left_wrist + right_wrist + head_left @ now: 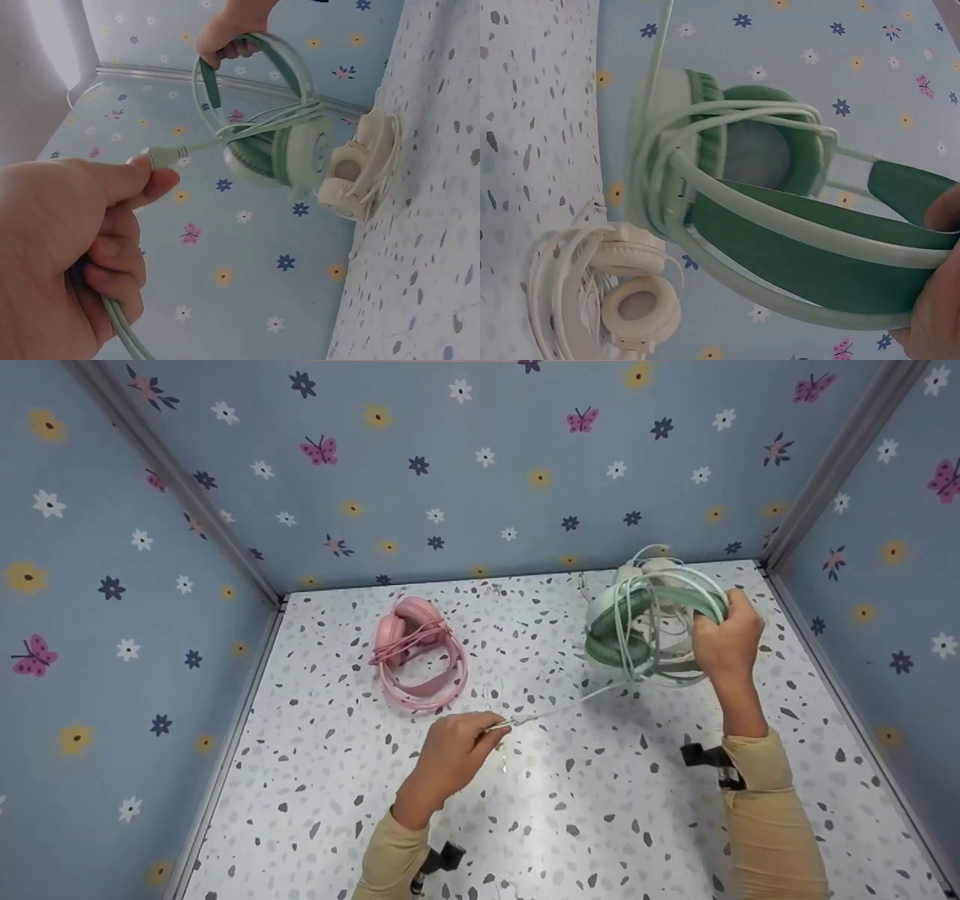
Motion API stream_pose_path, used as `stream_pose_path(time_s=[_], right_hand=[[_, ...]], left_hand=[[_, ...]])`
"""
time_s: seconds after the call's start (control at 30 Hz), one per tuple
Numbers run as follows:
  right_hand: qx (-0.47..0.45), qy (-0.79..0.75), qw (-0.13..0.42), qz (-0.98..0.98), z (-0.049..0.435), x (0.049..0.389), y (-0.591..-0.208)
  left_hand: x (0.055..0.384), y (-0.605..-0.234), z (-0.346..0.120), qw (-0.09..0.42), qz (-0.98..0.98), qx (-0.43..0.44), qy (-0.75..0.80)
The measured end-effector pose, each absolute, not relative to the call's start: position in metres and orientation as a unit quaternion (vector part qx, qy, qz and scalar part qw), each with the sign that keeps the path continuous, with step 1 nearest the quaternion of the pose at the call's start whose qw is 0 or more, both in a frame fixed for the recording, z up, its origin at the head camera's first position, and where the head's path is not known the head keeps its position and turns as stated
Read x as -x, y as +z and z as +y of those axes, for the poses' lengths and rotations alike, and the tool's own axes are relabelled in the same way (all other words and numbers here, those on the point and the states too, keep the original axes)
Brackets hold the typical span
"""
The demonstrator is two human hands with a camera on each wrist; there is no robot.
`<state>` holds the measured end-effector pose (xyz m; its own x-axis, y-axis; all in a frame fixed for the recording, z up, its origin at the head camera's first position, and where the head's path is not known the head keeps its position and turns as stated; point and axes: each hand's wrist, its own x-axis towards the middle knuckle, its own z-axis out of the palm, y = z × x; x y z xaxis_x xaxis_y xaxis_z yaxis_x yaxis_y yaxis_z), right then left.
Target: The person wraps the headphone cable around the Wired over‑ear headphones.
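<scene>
My right hand [727,637] grips the headband of green headphones [810,247], held up over the right side of the table. Their pale green cable is looped around the ear cups. From there a length of cable [574,703] runs across to my left hand [456,746]. In the left wrist view, thumb and forefinger pinch the cable's thicker ribbed connector end [166,156]. More green cable [124,330] passes through the curled lower fingers of that hand.
Pink headphones [421,703] with their cord wrapped round them lie on the speckled table [315,780], left of centre. White headphones [641,304] lie behind the green ones, near the back wall. Flower-patterned panels [480,472] enclose the table at the back and sides.
</scene>
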<state>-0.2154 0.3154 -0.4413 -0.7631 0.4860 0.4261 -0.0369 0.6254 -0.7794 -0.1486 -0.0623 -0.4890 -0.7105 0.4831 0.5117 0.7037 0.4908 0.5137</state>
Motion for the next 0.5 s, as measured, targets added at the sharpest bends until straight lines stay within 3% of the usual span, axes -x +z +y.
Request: stream_pose_path(time_s=[0.27,0.5], right_hand=[[-0.062,0.467,0.063,-0.88,0.317,0.204,-0.442],[-0.174,0.539,-0.08,-0.82,0.306,0.203,-0.451]], left_hand=[[0.191,-0.457,-0.076,0.223,-0.794,0.378,-0.42],[0.218,-0.445,-0.076,0.188,-0.796,0.403,-0.41]])
